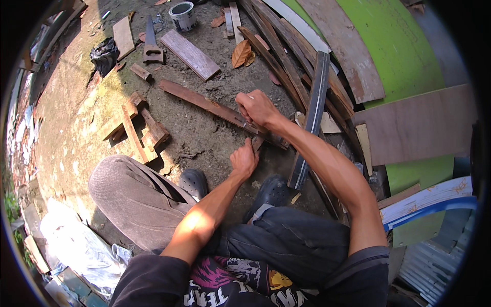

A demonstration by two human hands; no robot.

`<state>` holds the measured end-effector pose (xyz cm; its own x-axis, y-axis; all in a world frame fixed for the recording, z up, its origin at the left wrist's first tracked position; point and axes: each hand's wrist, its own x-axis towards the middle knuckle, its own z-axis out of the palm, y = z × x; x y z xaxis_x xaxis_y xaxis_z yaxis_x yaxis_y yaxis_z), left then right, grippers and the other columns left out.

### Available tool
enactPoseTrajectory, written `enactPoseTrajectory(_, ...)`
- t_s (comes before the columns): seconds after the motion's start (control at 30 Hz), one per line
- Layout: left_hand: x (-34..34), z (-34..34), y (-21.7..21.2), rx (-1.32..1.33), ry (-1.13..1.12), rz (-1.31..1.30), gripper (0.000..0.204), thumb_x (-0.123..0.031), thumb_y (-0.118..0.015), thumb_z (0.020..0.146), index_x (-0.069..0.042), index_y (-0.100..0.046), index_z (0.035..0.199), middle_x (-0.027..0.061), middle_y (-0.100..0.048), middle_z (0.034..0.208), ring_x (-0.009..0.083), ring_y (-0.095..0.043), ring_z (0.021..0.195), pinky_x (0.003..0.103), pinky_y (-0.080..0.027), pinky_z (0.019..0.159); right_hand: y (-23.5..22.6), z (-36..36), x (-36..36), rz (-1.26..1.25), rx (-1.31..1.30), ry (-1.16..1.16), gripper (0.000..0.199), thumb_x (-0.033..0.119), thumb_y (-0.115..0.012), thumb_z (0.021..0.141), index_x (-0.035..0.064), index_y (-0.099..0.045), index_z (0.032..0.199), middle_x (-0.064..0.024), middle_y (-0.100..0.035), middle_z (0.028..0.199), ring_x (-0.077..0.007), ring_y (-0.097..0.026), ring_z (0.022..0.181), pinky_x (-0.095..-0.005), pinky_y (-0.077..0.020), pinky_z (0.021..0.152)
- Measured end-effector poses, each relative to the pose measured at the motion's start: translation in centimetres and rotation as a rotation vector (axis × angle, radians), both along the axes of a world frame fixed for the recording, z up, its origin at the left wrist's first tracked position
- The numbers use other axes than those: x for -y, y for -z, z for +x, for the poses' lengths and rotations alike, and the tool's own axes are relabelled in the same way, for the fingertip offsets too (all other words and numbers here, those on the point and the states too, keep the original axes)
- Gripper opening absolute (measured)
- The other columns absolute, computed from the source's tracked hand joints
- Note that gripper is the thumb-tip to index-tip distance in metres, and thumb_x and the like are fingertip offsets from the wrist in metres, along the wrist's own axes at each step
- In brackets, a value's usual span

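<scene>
The left hand's fingers pinch a small brown piece by the long board on the ground, maybe for steadiness. The right hand is curled above; I can't tell around what.

The bare right hand is forming a fist close to a long reddish-brown wooden plank; the bare left hand is sitting at six o'clock from it. A grey-bladed handsaw is lying toward eleven o'clock.
</scene>
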<state>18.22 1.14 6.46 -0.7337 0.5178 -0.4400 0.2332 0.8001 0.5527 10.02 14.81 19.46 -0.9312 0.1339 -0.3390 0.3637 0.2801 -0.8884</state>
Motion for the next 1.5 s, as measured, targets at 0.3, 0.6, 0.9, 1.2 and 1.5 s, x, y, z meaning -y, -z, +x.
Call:
enactPoseTrajectory(0.3,0.4,-3.3,-0.2,0.067,-0.045,0.04,0.043,-0.035,-0.065,0.087,-0.001,-0.055,0.111,0.0264,-0.069,0.09,0.0457,-0.067,0.089,0.054,-0.052,0.08,-0.3,-1.7,-0.6,-0.196,0.092,0.137,0.042,0.028,-0.05,0.091,0.0041,-0.045,0.057,-0.0036,-0.046,0.053,-0.0143,-0.045,0.047,-0.0321,-0.0365,0.048)
enactPoseTrajectory(0.6,0.2,-2.4,-2.4,0.093,-0.036,0.035,0.06,-0.056,-0.057,0.092,0.001,-0.054,0.111,0.0282,-0.069,0.089,0.0463,-0.067,0.089,0.053,-0.051,0.077,-0.2,-1.9,-0.3,-0.185,0.11,0.148,0.041,0.028,-0.05,0.091,0.0044,-0.045,0.058,-0.0035,-0.045,0.053,-0.0143,-0.044,0.047,-0.0323,-0.0366,0.049)
enactPoseTrajectory(0.9,-0.5,-2.6,-1.0,0.181,-0.16,0.067,0.067,-0.061,-0.054,0.091,0.002,-0.056,0.113,0.0315,-0.068,0.095,0.0479,-0.065,0.095,0.055,-0.049,0.084,-0.2,-1.9,-0.5,-0.187,0.104,0.127,0.042,0.028,-0.049,0.091,0.0044,-0.045,0.057,-0.0035,-0.045,0.052,-0.014,-0.045,0.047,-0.0318,-0.0369,0.049)
enactPoseTrajectory(1.2,-0.7,-2.8,-1.2,0.587,-0.332,0.272,0.075,-0.055,-0.066,0.087,0.001,-0.051,0.134,0.0194,-0.071,0.093,0.0253,-0.071,0.068,0.04,-0.054,0.064,-0.3,-2.5,-0.5,-0.189,0.13,0.153,0.04,0.028,-0.049,0.091,0.0037,-0.046,0.06,-0.0039,-0.047,0.055,-0.0146,-0.046,0.048,-0.0323,-0.0379,0.05)
enactPoseTrajectory(1.5,-1.5,-1.2,0.1,0.505,-0.402,0.392,0.068,-0.046,-0.073,0.084,0.001,-0.057,0.13,0.0155,-0.072,0.095,0.0217,-0.069,0.079,0.037,-0.054,0.073,-0.5,-4.6,-0.2,-0.19,0.205,0.214,0.039,0.031,-0.052,0.089,0.005,-0.047,0.06,-0.0034,-0.047,0.055,-0.0147,-0.046,0.048,-0.0335,-0.0379,0.049)
